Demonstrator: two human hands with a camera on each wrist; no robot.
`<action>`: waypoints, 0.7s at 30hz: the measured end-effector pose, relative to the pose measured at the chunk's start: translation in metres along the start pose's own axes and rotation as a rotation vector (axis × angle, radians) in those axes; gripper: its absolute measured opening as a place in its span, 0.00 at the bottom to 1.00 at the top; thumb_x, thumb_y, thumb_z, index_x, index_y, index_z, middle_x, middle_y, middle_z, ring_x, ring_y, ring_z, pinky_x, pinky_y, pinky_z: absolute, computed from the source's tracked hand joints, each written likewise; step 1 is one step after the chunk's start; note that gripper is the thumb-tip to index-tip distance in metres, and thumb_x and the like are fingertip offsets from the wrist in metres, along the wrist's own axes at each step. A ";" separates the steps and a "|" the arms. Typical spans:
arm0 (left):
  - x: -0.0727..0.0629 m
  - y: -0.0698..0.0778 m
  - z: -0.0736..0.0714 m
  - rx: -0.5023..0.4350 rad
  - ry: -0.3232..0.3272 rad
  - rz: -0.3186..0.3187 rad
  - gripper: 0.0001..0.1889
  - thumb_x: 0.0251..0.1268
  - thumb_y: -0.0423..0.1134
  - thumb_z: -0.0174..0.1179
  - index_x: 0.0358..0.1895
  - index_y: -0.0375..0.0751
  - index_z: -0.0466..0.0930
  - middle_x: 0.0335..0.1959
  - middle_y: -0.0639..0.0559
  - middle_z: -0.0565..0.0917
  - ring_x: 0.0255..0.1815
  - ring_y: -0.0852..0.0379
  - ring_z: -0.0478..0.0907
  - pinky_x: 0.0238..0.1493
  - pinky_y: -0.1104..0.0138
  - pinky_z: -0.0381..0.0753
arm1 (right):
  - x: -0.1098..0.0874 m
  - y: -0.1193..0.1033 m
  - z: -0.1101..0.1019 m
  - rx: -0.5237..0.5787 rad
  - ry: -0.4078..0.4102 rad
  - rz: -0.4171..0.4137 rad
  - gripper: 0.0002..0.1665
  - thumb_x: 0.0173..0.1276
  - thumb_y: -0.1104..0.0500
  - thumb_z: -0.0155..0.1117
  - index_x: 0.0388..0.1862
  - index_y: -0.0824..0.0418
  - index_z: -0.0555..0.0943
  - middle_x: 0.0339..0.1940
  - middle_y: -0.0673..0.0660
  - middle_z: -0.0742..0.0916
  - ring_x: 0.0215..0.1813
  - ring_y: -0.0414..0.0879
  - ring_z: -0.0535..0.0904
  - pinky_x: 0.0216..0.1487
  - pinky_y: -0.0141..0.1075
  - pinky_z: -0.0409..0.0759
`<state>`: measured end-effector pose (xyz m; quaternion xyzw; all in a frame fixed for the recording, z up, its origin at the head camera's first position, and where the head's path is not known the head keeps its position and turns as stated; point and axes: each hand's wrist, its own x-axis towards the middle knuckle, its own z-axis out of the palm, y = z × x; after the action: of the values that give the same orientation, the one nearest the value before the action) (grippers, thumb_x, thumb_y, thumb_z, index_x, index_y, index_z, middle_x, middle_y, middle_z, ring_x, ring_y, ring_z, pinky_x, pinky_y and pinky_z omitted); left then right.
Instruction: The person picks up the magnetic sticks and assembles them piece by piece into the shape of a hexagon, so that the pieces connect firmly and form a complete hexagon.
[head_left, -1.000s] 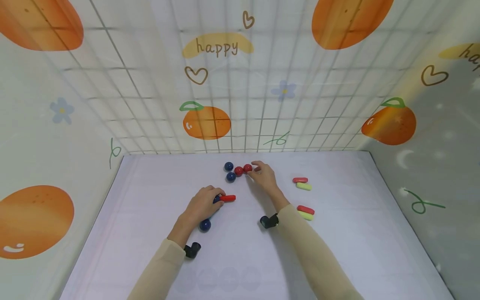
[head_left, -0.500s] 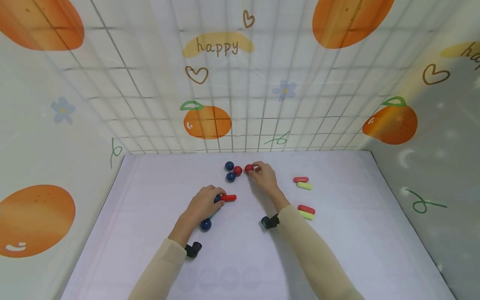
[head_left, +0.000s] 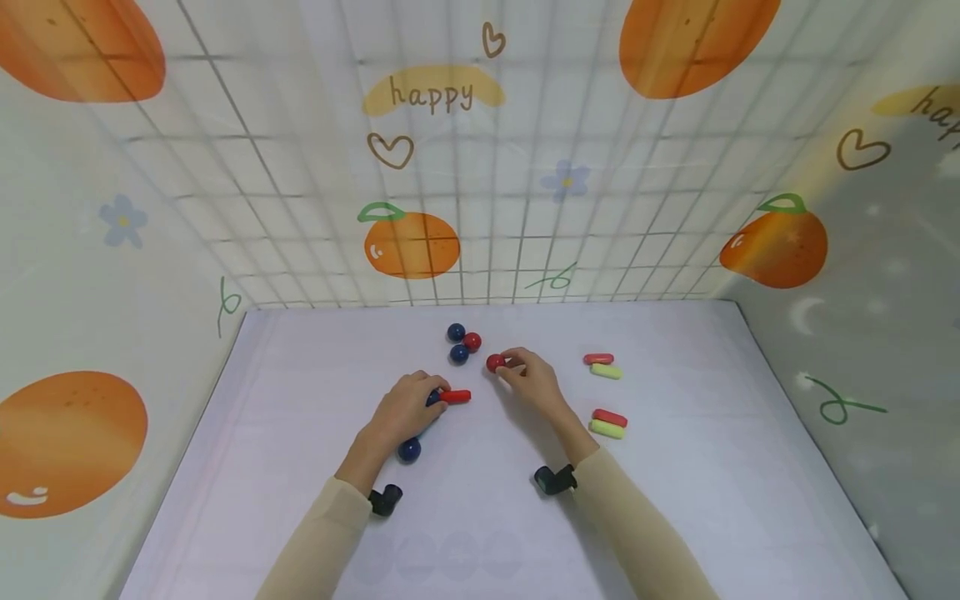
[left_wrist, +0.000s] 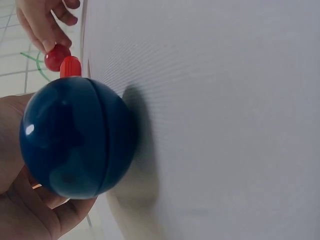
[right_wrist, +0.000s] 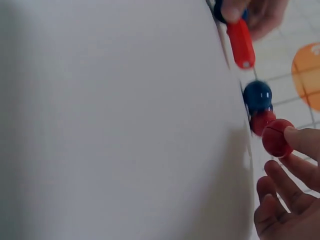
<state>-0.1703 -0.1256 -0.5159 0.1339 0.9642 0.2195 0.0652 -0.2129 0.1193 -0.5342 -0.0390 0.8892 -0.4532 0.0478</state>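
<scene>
In the head view my left hand (head_left: pixel 406 406) grips a blue ball (head_left: pixel 433 398) from which a red rod (head_left: pixel 455 397) sticks out to the right. Another blue ball (head_left: pixel 409 451) sits under the left wrist and looms large in the left wrist view; whether it is joined to the held one is hidden by the hand. My right hand (head_left: pixel 534 381) pinches a red ball (head_left: pixel 495 363) between thumb and fingertips. The right wrist view also has this red ball (right_wrist: pixel 277 138), with the red rod (right_wrist: pixel 241 45) in the left hand farther off.
Two blue balls (head_left: pixel 459 354) and a red ball (head_left: pixel 472 342) cluster at the back of the white table (head_left: pixel 315 358). On the right lie two pairs of rods, each a red rod (head_left: pixel 610 417) beside a yellow-green rod (head_left: pixel 607 429). A white grid-print backdrop rises behind.
My right hand has drawn its red ball away from the other red ball, then brought it nearer to me. The left hand has stayed in place with its blue ball and red rod.
</scene>
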 end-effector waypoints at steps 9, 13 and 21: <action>-0.001 0.002 -0.001 0.000 0.008 -0.004 0.15 0.65 0.43 0.69 0.54 0.51 0.84 0.49 0.49 0.82 0.50 0.50 0.77 0.54 0.52 0.79 | -0.029 -0.006 0.016 0.031 -0.083 -0.041 0.16 0.70 0.55 0.68 0.55 0.55 0.82 0.46 0.52 0.86 0.38 0.46 0.78 0.38 0.36 0.80; 0.000 0.002 0.000 0.001 0.009 -0.004 0.16 0.65 0.43 0.69 0.55 0.51 0.84 0.49 0.50 0.82 0.50 0.50 0.77 0.54 0.52 0.79 | -0.034 -0.009 0.017 0.036 -0.075 -0.069 0.16 0.69 0.56 0.69 0.54 0.56 0.82 0.46 0.53 0.86 0.37 0.46 0.78 0.37 0.36 0.80; -0.001 0.003 -0.001 -0.003 0.015 -0.003 0.16 0.65 0.43 0.69 0.54 0.50 0.84 0.47 0.50 0.81 0.47 0.51 0.76 0.53 0.53 0.80 | -0.036 -0.008 0.019 0.042 -0.075 -0.102 0.16 0.70 0.56 0.68 0.55 0.56 0.82 0.44 0.53 0.86 0.35 0.46 0.78 0.35 0.36 0.80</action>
<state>-0.1691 -0.1235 -0.5132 0.1307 0.9645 0.2221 0.0584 -0.1742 0.1036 -0.5370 -0.1003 0.8740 -0.4719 0.0586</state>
